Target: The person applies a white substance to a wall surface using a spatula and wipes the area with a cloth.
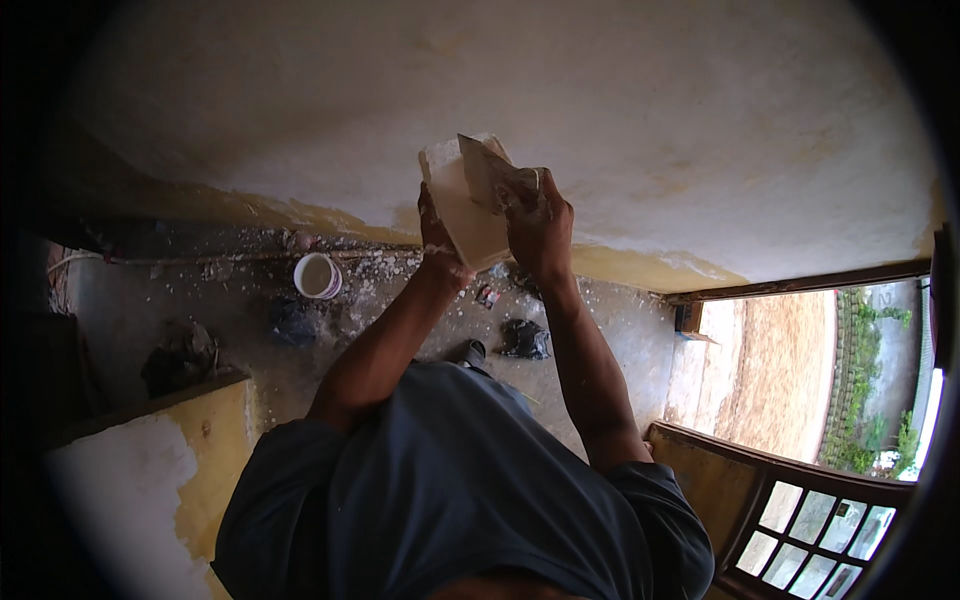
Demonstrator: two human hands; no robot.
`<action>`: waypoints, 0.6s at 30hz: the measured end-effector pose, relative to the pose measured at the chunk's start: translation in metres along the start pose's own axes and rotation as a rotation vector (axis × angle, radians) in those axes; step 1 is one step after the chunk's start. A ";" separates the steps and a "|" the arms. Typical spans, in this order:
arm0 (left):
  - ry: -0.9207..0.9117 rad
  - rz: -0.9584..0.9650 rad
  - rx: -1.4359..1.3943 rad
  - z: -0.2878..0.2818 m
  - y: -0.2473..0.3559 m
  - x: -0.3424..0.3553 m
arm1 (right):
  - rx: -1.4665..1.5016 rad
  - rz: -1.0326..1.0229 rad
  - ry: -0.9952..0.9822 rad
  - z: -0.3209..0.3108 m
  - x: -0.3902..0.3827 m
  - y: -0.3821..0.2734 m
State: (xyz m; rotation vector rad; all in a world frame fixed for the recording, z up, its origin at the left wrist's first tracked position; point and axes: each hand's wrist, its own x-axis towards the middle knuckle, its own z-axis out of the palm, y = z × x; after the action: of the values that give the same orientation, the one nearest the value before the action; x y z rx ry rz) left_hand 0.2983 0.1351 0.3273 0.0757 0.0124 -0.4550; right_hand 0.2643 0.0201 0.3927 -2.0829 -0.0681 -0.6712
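My left hand [440, 245] grips a pale rectangular plaster board [466, 215] by its side and lower end, fingers wrapped around its edge. Whitish paste crusts the board's far end. In my right hand [541, 232] is a putty knife [482, 172] with a broad, flat blade. The blade lies over the upper right of the board; whether it touches the surface I cannot tell. White smears mark my right fingers and the knife's handle end. Both hands are held up in front of a patchy, whitish plastered wall [640, 130].
A white bucket [318, 276] stands on the speckled floor [400, 320] to the left, near the wall's foot. Dark plastic bags [526, 339] and scattered debris lie around. At the right are a doorway and a paned window [815, 535]. A low partly painted wall [150, 470] is at left.
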 end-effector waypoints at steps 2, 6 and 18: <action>0.022 0.014 0.050 -0.004 -0.002 0.001 | 0.073 0.046 0.040 0.003 -0.003 0.005; -0.024 -0.006 -0.008 -0.003 -0.001 0.003 | -0.174 0.124 -0.060 0.001 0.007 0.015; -0.005 -0.015 0.054 -0.003 -0.001 0.000 | -0.181 -0.147 0.077 0.002 0.001 0.020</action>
State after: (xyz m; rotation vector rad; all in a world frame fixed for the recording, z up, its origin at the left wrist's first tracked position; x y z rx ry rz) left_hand 0.2983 0.1348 0.3241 0.1281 -0.0039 -0.4704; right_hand 0.2719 0.0097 0.3770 -2.2382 -0.1216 -0.8732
